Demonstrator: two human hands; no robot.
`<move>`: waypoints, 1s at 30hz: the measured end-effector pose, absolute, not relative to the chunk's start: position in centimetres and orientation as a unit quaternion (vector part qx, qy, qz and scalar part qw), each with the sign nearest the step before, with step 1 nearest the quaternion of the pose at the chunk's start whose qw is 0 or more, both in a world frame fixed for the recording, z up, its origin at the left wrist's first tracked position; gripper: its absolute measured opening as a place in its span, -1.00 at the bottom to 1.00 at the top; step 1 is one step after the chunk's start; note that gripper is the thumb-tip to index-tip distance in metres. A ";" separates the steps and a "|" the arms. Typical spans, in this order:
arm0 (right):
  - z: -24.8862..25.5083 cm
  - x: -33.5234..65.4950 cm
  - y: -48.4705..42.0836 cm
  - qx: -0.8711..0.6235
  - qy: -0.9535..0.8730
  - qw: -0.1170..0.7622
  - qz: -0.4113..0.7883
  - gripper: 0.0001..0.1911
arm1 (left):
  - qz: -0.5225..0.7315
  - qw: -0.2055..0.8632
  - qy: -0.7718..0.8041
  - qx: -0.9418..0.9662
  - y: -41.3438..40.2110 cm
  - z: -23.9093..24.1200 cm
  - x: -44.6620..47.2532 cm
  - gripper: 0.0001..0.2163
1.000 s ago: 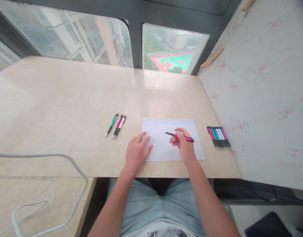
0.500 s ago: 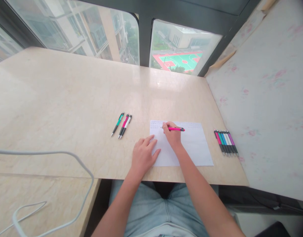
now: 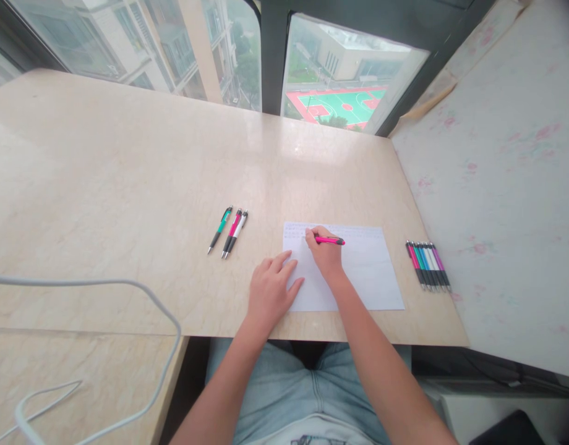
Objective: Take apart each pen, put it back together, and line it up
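A white sheet of paper (image 3: 359, 278) lies near the table's front edge, with small rows of handwriting along its top. My right hand (image 3: 325, 250) rests on the upper part of the sheet, fingers closed round a pink pen (image 3: 331, 240) with a dark clip. The pen's tip is hidden by the fingers, close to the written lines. My left hand (image 3: 273, 287) lies flat with fingers spread, fingertips over the sheet's left edge and the palm on the table.
Left of the paper lie a green pen (image 3: 220, 230), a pink pen (image 3: 232, 232) and a white pen (image 3: 237, 233). Several pens (image 3: 428, 266) sit in a row by the papered wall (image 3: 511, 216). A white cable (image 3: 159, 303) loops at the left. Windows (image 3: 340, 74) border the back.
The view has tilted and shifted slightly. My right hand has made only a very small move with the pink pen at the written lines; my left hand stays in place.
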State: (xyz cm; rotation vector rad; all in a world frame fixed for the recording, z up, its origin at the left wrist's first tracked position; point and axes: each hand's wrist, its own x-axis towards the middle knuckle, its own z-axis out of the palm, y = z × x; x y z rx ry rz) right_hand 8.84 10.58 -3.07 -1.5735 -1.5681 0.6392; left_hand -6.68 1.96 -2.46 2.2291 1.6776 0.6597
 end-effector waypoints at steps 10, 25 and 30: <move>-3.0 8.7 10.6 -0.624 -0.625 0.399 0.244 -0.66 | 0.219 0.133 0.577 0.775 1.9 -2.3 -6.7 -0.72; -3.2 8.7 10.6 -0.623 -0.630 0.402 0.231 -0.67 | 0.219 0.120 0.579 0.776 1.9 -2.2 -6.7 -0.73; -3.3 8.6 10.6 -0.626 -0.634 0.404 0.207 -0.67 | 0.214 0.120 0.580 0.777 2.0 -2.1 -6.6 -0.73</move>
